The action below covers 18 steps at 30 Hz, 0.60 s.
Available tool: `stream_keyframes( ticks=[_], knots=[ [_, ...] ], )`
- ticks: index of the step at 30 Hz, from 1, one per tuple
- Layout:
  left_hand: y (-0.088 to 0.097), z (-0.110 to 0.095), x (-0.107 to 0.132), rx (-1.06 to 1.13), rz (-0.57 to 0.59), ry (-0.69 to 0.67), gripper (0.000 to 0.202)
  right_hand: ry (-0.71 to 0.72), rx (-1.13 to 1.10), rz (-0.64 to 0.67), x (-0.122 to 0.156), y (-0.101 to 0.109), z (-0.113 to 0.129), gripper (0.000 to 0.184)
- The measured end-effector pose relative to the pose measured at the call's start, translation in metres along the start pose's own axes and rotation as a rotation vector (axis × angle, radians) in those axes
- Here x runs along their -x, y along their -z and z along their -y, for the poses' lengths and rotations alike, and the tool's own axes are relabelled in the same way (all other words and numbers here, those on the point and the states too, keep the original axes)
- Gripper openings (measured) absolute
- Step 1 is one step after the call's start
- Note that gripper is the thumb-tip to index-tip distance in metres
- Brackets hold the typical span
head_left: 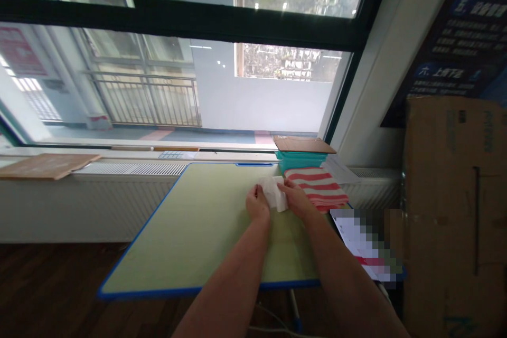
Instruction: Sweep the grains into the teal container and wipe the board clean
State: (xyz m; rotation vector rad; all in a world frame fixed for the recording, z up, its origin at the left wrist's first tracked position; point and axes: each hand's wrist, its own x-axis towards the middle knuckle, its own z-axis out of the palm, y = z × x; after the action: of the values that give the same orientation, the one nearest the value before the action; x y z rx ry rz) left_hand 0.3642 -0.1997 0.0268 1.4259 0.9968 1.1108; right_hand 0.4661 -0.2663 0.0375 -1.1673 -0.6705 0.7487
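Observation:
Both hands hold a thin white sheet, like a tissue [273,193], above the far half of a light green table [206,222] with a blue edge. My left hand [257,204] is closed on its left side, thumb on top. On the right side, my right hand [296,196] pinches it between thumb and fingers. The sheet looks partly folded or crumpled. Just right of my right hand lies a folded red-and-white striped cloth [317,186], near the table's far right corner.
Behind the cloth is a teal box [304,161] under a brown board [304,144]. Papers [358,240] lie right of the table. A tall cardboard box [447,211] stands at the right. A radiator [99,206] and window sill run behind the table, with a wooden board [45,166] at left.

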Motion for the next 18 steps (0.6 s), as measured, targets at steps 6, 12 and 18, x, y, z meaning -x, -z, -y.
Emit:
stream_keyframes(
  ticks=[6,12,18],
  knots=[
    [-0.001,-0.006,0.002,-0.123,-0.111,0.126,0.035,0.043,0.034,-0.239,0.006,-0.007,0.015,0.031],
    [-0.008,-0.012,0.029,-0.096,0.309,-0.26,0.095,-0.05,-0.2,-0.235,0.008,-0.004,0.03,0.037],
    [-0.012,-0.004,0.028,-0.114,0.392,-0.344,0.071,-0.002,-0.399,-0.127,0.016,0.001,0.048,0.027]
  ],
)
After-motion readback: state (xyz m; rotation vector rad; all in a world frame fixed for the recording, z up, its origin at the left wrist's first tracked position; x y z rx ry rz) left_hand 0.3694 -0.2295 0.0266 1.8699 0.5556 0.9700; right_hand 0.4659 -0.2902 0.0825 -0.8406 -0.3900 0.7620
